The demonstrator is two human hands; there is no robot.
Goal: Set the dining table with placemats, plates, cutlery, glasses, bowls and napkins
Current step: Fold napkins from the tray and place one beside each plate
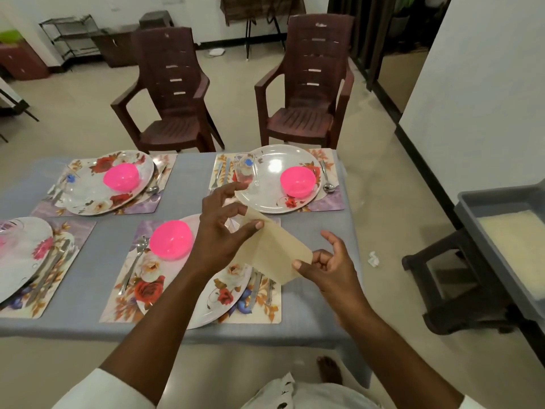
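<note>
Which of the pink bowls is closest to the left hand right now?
The pink bowl on the near place setting, just left of the left hand. The other two sit on the far plates.

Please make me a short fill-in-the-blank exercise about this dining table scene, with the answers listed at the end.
1. Both hands, the left hand and the right hand, pinch a beige ____ above the table.
2. The bowl on the nearest plate is ____ in colour.
3. Behind the table stand ____ brown chairs.
4. The spoon at the far right setting lies to the ____ of its plate.

Answers: napkin; pink; two; right
</note>
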